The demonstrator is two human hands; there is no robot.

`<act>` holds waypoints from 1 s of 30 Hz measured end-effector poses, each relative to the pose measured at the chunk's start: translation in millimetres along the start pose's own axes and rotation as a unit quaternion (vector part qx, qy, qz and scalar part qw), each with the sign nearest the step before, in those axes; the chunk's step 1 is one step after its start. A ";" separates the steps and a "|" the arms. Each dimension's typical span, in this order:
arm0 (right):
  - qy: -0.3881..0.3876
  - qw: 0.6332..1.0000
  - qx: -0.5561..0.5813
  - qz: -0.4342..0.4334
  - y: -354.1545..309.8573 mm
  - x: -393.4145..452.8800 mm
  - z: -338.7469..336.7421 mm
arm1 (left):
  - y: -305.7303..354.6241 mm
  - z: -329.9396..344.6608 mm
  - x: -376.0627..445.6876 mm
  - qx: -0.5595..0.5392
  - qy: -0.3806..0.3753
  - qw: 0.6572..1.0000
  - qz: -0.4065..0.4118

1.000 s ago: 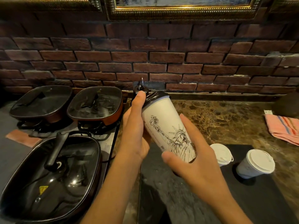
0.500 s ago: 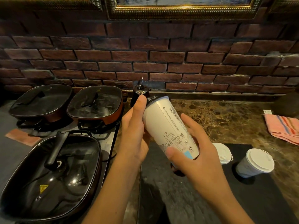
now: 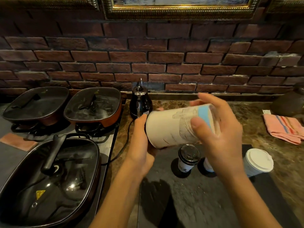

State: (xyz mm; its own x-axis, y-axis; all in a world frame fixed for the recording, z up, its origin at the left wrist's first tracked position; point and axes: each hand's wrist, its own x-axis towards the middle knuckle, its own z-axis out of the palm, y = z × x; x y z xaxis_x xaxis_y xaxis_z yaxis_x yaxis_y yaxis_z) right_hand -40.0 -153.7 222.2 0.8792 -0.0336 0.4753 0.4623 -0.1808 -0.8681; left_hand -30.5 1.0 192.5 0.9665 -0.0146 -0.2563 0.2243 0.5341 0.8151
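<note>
A tall white paper cup point(image 3: 166, 127) with line drawings and a black lid lies almost sideways in the air above the counter, lid end to the left. My left hand point(image 3: 141, 145) wraps round the lid end. My right hand point(image 3: 220, 134) grips the bottom end, thumb across the cup's side. Below it, on a black mat point(image 3: 205, 203), stands a small cup with a black lid point(image 3: 189, 155). A second cup point(image 3: 208, 165) is mostly hidden behind my right wrist. A white-lidded cup point(image 3: 259, 161) stands at the mat's right.
A black kettle point(image 3: 140, 102) with its cord stands by the brick wall. Left of the mat, three lidded pans point(image 3: 49, 178) sit on a stove. A pink striped cloth point(image 3: 284, 129) lies on the marble counter at right, a dark round object point(image 3: 289, 102) behind it.
The cup has tipped from slanting upright to nearly sideways and moved right. My right hand rose with its base, uncovering the small black-lidded cup on the mat.
</note>
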 end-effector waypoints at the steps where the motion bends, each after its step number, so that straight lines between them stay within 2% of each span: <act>1: -0.012 1.000 0.020 -0.008 -0.8 5.6 -2.3 | -2.7 2.1 -1.9 -0.015 -0.005 0.999 -0.045; 3: -0.027 0.998 0.047 -0.012 -2.0 15.2 -5.2 | -7.4 5.4 -5.5 -0.039 -0.037 0.992 -0.115; 5: -0.019 0.998 0.055 0.001 -1.6 22.1 -4.5 | -12.4 7.3 -6.7 -0.056 -0.064 0.986 -0.145; 7: 0.008 0.998 0.061 0.019 1.0 26.3 -1.4 | -16.7 9.1 -6.9 -0.062 -0.067 0.988 -0.126; 10: 0.056 0.993 0.088 0.065 3.2 29.0 4.5 | -21.0 12.2 -7.6 -0.057 -0.029 0.997 -0.050; 12: 0.061 0.991 0.089 0.083 2.3 28.7 5.2 | -20.8 14.7 -9.8 -0.059 -0.008 0.998 -0.034; 14: 0.027 0.994 0.080 0.074 0.1 28.9 1.8 | -18.4 15.7 -12.8 -0.075 -0.012 0.995 -0.070; 16: -0.028 0.995 0.079 0.054 -2.7 29.7 -2.9 | -15.1 15.8 -15.4 -0.091 -0.046 0.987 -0.123; 18: -0.047 0.994 0.085 0.045 -3.9 30.9 -5.3 | -12.9 16.9 -16.5 -0.098 -0.067 0.981 -0.151; 21: -0.011 0.993 0.111 0.043 -2.0 29.9 -2.8 | -15.2 18.5 -16.1 -0.072 -0.061 0.990 -0.105; 26: 0.054 0.984 0.132 0.103 7.7 23.2 3.3 | -22.2 24.2 -21.1 0.002 -0.008 0.996 0.089; 28: 0.029 0.988 0.094 0.118 12.1 22.3 0.4 | -20.4 21.4 -21.0 0.003 0.008 0.997 0.081; 30: -0.014 0.991 0.077 0.108 14.7 22.1 -5.9 | -14.0 15.0 -19.6 -0.016 0.014 1.000 0.001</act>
State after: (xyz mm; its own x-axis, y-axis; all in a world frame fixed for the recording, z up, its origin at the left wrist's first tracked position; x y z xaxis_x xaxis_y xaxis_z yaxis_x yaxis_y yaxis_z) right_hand -14.5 -162.9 220.8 0.9616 -0.0265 0.2730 0.2726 -0.0195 -0.9619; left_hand -50.7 -18.8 193.9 0.9630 0.0092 -0.2692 0.2178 0.5612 0.7985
